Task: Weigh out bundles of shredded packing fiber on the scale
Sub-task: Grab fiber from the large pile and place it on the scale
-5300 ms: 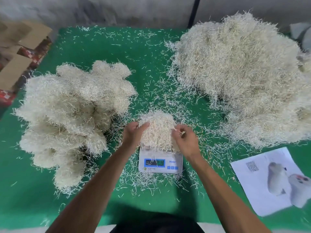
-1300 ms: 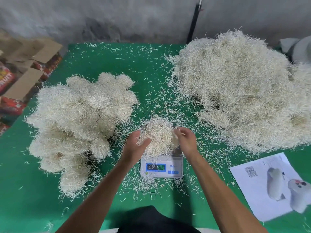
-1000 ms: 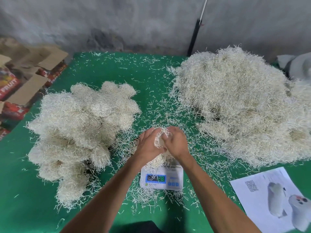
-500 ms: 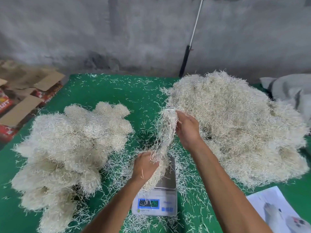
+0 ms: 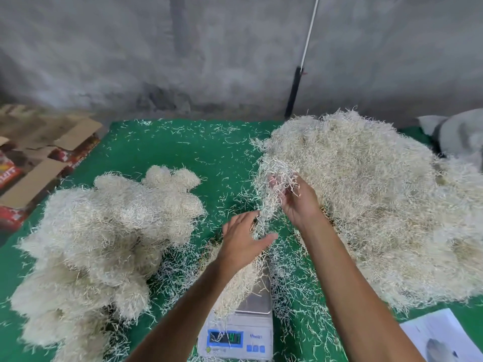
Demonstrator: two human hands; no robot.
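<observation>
Right hand (image 5: 298, 202), raised above the green mat (image 5: 162, 150), has its fingers curled round the top of a loose tuft (image 5: 271, 184) of pale shredded fiber. The tuft hangs down and to the left from that grip, its thin lower end reaching the left hand (image 5: 243, 241). That hand sits lower and nearer, palm down, fingers straight and spread, thumb out to the right, touching the tuft's tail without closing on it. Beneath the left wrist, a small heap (image 5: 235, 286) of fiber lies on the left part of the scale (image 5: 243, 333), spilling over its edge; bare metal platform shows on the right. The scale's blue display is lit, but its digits are too blurred to read. Left of the hands lies a cluster of rounded bundles (image 5: 104, 244). On the right is a large loose pile (image 5: 379, 205), just behind the right hand. Stray strands litter the mat. A printed sheet (image 5: 441, 340) lies at the lower right corner.
</observation>
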